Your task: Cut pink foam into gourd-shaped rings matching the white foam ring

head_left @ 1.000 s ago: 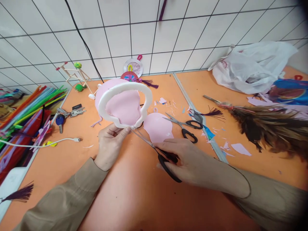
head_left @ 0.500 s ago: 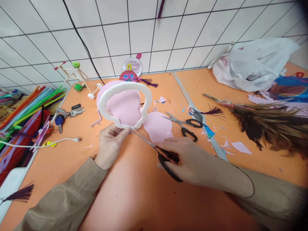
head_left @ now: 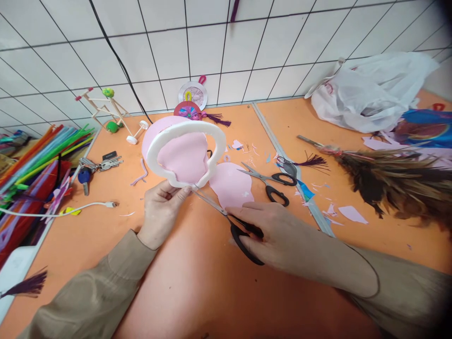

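Observation:
My left hand (head_left: 160, 212) pinches the lower edge of a rounded craft piece, a white foam ring (head_left: 152, 157) with pink foam sheet (head_left: 181, 155) behind its opening and around its side. The piece is tilted up above the table. In my right hand (head_left: 275, 230) is a pair of black-handled scissors (head_left: 243, 235), thumb and fingers at the handles. Their blades point up-left, with the tips at the ring's lower edge beside my left thumb. A loose pink foam cutout (head_left: 233, 183) lies behind these scissors. Next to it rests a second pair of scissors (head_left: 271, 181), blades apart.
Pink and blue scraps (head_left: 353, 214) are scattered on the orange table (head_left: 197, 292). Feathers (head_left: 388, 174) and a white plastic bag (head_left: 367, 94) lie at right. Keys (head_left: 84, 178), a cable (head_left: 88, 207) and colourful pipe cleaners (head_left: 38, 157) are at left. A stick model (head_left: 109, 110) stands near the tiled wall.
The scissor blades in my right hand look closer together than before. The foam piece has tilted very slightly; both hands stay nearly in place. The whole view has shifted a little.

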`<state>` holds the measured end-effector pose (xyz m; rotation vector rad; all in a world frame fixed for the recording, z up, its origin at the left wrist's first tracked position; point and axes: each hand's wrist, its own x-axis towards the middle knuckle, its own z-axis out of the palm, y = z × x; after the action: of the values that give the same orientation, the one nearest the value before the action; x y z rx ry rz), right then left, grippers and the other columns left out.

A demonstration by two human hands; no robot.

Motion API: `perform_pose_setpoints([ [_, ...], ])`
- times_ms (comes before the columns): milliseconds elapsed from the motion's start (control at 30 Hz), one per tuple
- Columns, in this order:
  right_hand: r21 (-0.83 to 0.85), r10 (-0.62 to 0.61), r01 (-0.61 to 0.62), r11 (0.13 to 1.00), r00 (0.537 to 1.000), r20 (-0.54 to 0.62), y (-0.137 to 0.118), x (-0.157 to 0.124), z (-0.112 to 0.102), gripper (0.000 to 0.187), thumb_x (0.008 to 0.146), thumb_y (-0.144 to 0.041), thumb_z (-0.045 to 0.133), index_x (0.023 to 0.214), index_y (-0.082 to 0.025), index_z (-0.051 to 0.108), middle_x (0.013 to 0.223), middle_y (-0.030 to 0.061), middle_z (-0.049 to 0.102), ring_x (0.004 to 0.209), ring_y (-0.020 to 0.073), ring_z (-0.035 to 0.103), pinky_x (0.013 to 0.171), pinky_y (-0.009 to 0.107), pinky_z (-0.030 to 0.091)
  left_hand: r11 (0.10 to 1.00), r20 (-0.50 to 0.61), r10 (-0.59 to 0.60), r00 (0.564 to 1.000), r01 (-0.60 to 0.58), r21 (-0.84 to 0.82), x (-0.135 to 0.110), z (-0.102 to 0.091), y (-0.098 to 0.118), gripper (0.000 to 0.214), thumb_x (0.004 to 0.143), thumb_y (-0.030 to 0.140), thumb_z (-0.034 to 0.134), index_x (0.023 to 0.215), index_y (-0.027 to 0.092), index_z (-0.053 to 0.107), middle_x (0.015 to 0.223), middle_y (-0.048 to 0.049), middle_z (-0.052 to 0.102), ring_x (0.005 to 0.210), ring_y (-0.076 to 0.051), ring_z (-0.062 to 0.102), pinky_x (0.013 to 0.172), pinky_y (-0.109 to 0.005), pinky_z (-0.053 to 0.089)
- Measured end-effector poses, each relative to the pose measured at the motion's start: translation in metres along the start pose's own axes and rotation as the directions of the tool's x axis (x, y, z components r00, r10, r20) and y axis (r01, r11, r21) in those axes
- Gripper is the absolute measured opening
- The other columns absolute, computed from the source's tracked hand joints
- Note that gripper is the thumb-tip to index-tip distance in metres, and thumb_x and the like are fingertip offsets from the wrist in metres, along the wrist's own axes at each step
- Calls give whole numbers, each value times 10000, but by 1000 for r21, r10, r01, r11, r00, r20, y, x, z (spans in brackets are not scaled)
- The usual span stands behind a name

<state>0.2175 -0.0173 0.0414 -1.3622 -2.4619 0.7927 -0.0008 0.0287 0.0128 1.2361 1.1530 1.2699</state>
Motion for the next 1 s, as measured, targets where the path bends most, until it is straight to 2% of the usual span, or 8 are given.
perform_pose_setpoints([
  [100,-115,-7,4,993,1000,-28,2,-2,1,57,824,-183,482,788,-195,524,688,6,532,600,151,470,543,287,262,1000,6,15,1000,-15,14,0,1,2,139,718,299,786,793,185,764,838,-48,785,838,-224,725,832,-364,580],
  [267,-350,-90,40,936,988,-129,2,-6,0,155,834,-203,489,916,-161,614,710,51,597,558,171,486,490,297,178,998,3,27,1000,-27,50,1,1,-1,138,733,289,770,824,186,775,821,-41,780,797,-205,719,785,-329,580],
  [467,-467,-103,27,884,985,-140,-2,-10,0,186,898,-213,456,957,-155,623,766,61,642,572,159,522,484,303,153,993,-32,67,997,-64,96,1,-1,-9,95,733,235,759,809,183,778,763,-23,771,717,-168,701,733,-288,577],
  [633,-515,-101,11,857,984,-146,-2,-12,2,218,909,-213,435,981,-150,630,731,50,626,558,165,533,478,304,130,986,-51,105,993,-97,138,-2,0,-10,69,745,211,741,803,205,778,774,-7,775,708,-147,691,706,-257,561],
  [833,-534,-117,24,845,983,-140,-2,-11,4,185,872,-183,475,947,-140,638,705,43,607,537,156,504,472,299,122,971,-59,100,993,-84,223,-5,-3,-15,72,761,244,733,807,205,772,739,3,760,683,-147,673,693,-270,549],
  [1000,-529,-139,41,848,980,-146,-5,-8,3,183,874,-167,481,958,-127,640,669,30,593,502,147,462,466,297,120,970,-66,92,994,-75,230,-4,-3,-18,85,760,262,738,814,207,773,736,7,753,687,-151,671,697,-277,547],
])
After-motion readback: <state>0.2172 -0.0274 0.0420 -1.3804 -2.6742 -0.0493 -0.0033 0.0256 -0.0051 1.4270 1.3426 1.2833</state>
